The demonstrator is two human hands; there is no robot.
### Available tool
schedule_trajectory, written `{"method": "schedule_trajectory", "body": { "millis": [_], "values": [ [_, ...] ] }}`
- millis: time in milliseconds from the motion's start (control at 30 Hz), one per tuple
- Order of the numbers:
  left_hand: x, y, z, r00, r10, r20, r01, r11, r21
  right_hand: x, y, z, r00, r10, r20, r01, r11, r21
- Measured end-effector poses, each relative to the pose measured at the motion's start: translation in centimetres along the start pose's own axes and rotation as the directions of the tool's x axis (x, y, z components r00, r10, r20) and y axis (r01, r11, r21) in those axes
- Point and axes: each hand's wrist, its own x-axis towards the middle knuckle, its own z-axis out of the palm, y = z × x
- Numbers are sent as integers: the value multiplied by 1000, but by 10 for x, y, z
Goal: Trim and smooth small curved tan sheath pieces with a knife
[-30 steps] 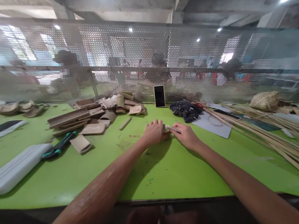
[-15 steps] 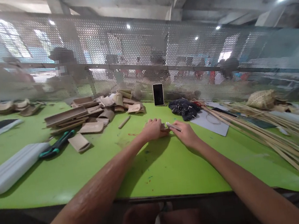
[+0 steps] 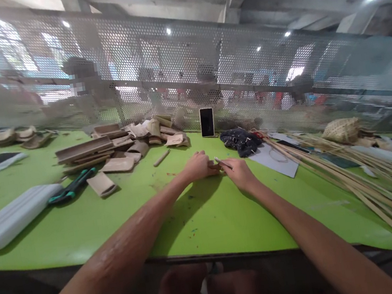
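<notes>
Both my hands meet at the middle of the green table (image 3: 198,215). My left hand (image 3: 195,166) is closed, knuckles up, pressing down on a small tan piece (image 3: 214,167) that mostly hides under its fingers. My right hand (image 3: 236,173) is closed on a thin light-coloured tool (image 3: 222,162), held like a pen, with its tip against that piece. Just past my hands a black phone (image 3: 206,122) stands upright against the mesh screen.
A pile of tan wooden pieces (image 3: 116,151) lies at the back left, with teal-handled pliers (image 3: 70,189) and a white case (image 3: 11,219) nearer. A dark cloth (image 3: 241,141), grey paper (image 3: 274,158) and long bamboo strips (image 3: 368,181) fill the right. People sit behind the mesh.
My hands have stayed together on the small piece with hardly any shift. The view has tilted down a little.
</notes>
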Motion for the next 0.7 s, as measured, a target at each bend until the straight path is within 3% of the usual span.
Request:
{"method": "schedule_trajectory", "body": {
  "millis": [367,700],
  "values": [
    [-2,2,-7,999,-15,47,18,998,-66,-1,-2,0,1000,-10,18,10,1000,27],
    [-3,3,-10,995,-21,95,28,996,-79,0,-3,2,995,-92,36,94,995,-43]
  ]
}}
